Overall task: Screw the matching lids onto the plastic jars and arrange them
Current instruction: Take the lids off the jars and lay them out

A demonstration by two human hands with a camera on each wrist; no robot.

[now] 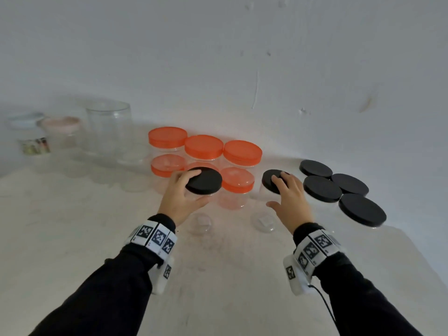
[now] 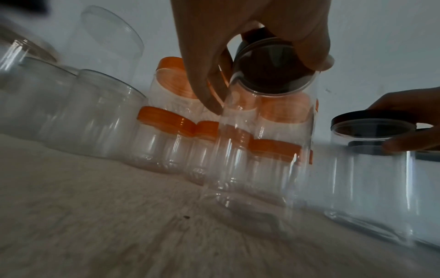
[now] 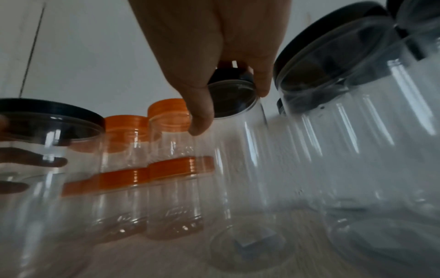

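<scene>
Left hand (image 1: 179,197) grips a clear jar (image 2: 257,150) by its black lid (image 1: 204,180), fingers (image 2: 207,90) curled over the rim and thumb under it. Right hand (image 1: 289,197) grasps a second black lid (image 1: 272,180) on another clear jar (image 3: 240,169), thumb spread off to the side. Holding at the lid suits either a final tightening or carrying; which one cannot be told.

Both held jars appear empty and sit mid-bench (image 1: 72,238), between the groups. Six orange-lidded jars (image 1: 204,146) stand grouped at the far edge against the wall. Four black-lidded jars (image 1: 322,189) cluster toward the right edge. Several uncapped clear jars (image 1: 109,127), contents none visible, stand at the far left corner.
</scene>
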